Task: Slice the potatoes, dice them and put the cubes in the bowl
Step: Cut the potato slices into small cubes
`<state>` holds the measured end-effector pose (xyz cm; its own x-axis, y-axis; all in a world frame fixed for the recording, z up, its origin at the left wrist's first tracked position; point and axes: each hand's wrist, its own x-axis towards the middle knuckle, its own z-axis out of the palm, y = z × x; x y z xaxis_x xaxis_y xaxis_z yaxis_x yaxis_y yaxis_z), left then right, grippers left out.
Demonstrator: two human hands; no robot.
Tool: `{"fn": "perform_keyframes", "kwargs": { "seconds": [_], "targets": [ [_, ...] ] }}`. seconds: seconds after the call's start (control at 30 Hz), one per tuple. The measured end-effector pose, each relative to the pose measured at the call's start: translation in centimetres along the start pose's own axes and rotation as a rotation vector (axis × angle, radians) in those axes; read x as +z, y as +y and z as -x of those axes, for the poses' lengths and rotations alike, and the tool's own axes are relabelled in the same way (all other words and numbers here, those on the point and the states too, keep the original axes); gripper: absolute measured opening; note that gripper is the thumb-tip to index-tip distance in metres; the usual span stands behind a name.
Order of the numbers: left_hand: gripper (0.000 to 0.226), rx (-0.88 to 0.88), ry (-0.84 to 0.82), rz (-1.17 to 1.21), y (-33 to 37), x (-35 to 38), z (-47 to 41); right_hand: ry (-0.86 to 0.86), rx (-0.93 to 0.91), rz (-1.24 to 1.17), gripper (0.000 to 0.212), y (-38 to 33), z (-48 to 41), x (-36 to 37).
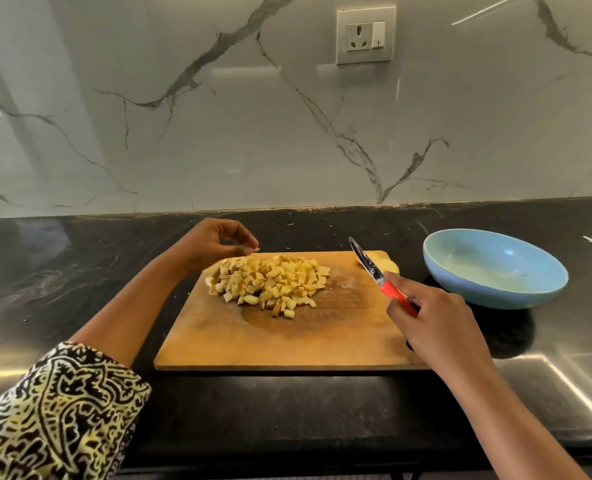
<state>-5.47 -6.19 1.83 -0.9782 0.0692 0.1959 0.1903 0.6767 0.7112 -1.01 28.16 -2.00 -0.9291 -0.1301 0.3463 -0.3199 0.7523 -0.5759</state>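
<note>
A heap of yellow potato cubes (270,282) lies on the far left part of the wooden cutting board (287,341). My left hand (215,242) hovers just behind the heap with loosely curled fingers, holding nothing that I can make out. My right hand (436,323) grips the red handle of a knife (374,271), its patterned blade pointing away over the board's far right corner. A piece of uncut potato (388,263) sits at that corner, partly hidden by the blade. The light blue bowl (495,271) stands to the right of the board, with no cubes in it.
The board lies on a black stone counter (80,271) backed by a white marble wall with a power socket (365,34). A steel surface (564,386) adjoins at the near right. A small white scrap (590,240) lies behind the bowl.
</note>
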Motion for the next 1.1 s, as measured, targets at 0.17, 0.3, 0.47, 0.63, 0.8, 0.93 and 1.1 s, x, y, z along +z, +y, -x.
{"fn": "perform_keyframes", "kwargs": {
  "seconds": [0.17,0.3,0.47,0.63,0.8,0.93,1.1],
  "targets": [
    [0.020,-0.051,-0.062,0.147,-0.9,-1.0,-1.2,-0.013,-0.016,0.034,0.044,0.2,-0.1,0.1],
    [0.009,-0.092,0.035,0.000,-1.4,-0.9,-2.9,-0.018,-0.044,0.020,0.043,-0.3,-0.6,0.1],
    [0.026,-0.108,-0.008,-0.347,-2.4,0.2,-6.1,0.066,-0.117,-0.005,0.039,-1.6,-4.5,0.7],
    [0.024,-0.179,-0.178,-0.506,-1.9,1.3,-8.4,0.025,-0.165,0.059,0.041,-1.9,-4.9,1.4],
    [0.014,-0.249,-0.232,-0.484,-1.9,1.1,-9.9,0.060,-0.160,0.080,0.043,-1.6,-5.1,1.3],
    [0.008,-0.314,-0.254,-0.409,-1.9,0.7,-10.4,0.060,-0.163,0.095,0.043,-1.8,-5.1,1.3],
    [0.007,-0.192,-0.237,-0.260,-1.0,0.2,-8.9,0.101,-0.173,0.090,0.042,-1.4,-5.3,1.3]
  ]
}}
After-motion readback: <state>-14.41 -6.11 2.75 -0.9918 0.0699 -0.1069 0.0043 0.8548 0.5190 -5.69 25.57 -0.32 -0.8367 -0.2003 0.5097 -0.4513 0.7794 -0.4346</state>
